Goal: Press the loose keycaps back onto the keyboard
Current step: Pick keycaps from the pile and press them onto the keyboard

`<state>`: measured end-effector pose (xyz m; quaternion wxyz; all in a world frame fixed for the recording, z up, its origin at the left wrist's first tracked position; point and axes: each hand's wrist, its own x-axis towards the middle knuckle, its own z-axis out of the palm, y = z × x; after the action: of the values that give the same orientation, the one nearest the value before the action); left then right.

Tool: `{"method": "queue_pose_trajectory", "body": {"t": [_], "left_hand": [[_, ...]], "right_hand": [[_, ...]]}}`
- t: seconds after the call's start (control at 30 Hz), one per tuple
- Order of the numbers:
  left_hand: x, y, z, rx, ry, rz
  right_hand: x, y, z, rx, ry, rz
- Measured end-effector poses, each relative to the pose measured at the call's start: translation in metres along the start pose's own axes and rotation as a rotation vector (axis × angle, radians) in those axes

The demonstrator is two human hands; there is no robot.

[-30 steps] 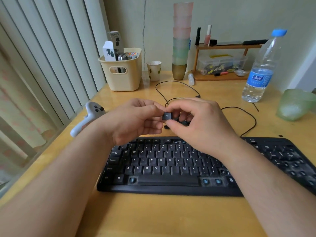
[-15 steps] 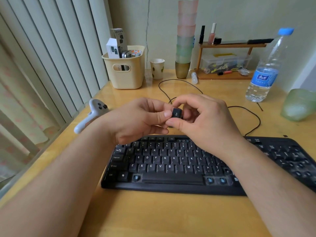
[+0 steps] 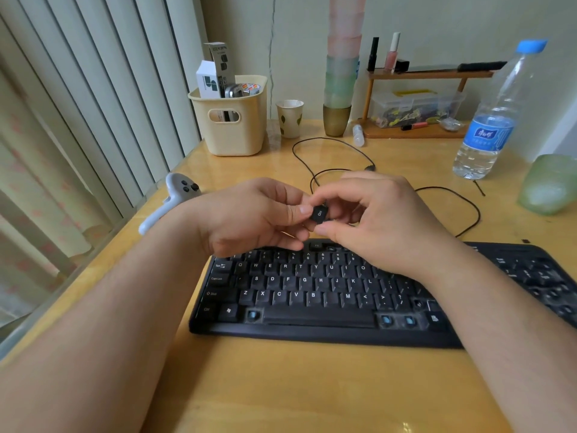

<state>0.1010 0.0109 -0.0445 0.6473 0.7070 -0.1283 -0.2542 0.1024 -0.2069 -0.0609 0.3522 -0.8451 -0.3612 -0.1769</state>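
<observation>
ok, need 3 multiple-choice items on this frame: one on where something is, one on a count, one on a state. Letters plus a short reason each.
1. Where is the water bottle?
A. back right of the desk
B. inside the yellow basket
C. lying on the keyboard

2. How many bottom-row keyboard slots show bare blue stems?
A. one
B. three
C. six

3. What is the state of the Ctrl keycap?
A. seated on the keyboard
B. lying loose on the desk
C. pinched between both hands, above the keyboard

Answers:
1 A: it stands upright at the far right, near the wall.
2 B: one left of the space bar, two right of it.
3 C: fingertips of the left hand and right hand meet on it.
</observation>
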Motion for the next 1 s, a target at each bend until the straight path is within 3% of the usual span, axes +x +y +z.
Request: {"method": "queue_pose_trajectory", "body": {"t": [0.23, 0.4, 0.67, 0.8, 1.0], "left_hand": [[-0.001, 0.005, 0.005, 0.033, 0.134, 0.118], [0.003, 0.003, 0.011, 0.113, 0.210, 0.121], [0.013, 0.002, 0.033, 0.012, 0.341, 0.147], [0.012, 0.001, 0.052, 0.058, 0.308, 0.163], [0.006, -0.007, 0.088, 0.270, 0.108, 0.261]], "right_hand": [[0.000, -0.002, 0.002, -0.049, 0.116, 0.087], [-0.002, -0.007, -0.001, -0.098, 0.086, 0.118], [-0.002, -0.021, -0.027, -0.155, -0.006, 0.225], [-0.006, -0.038, -0.052, -0.399, -0.140, 0.153], [-0.052, -0.058, -0.088, -0.580, -0.268, 0.191]]}}
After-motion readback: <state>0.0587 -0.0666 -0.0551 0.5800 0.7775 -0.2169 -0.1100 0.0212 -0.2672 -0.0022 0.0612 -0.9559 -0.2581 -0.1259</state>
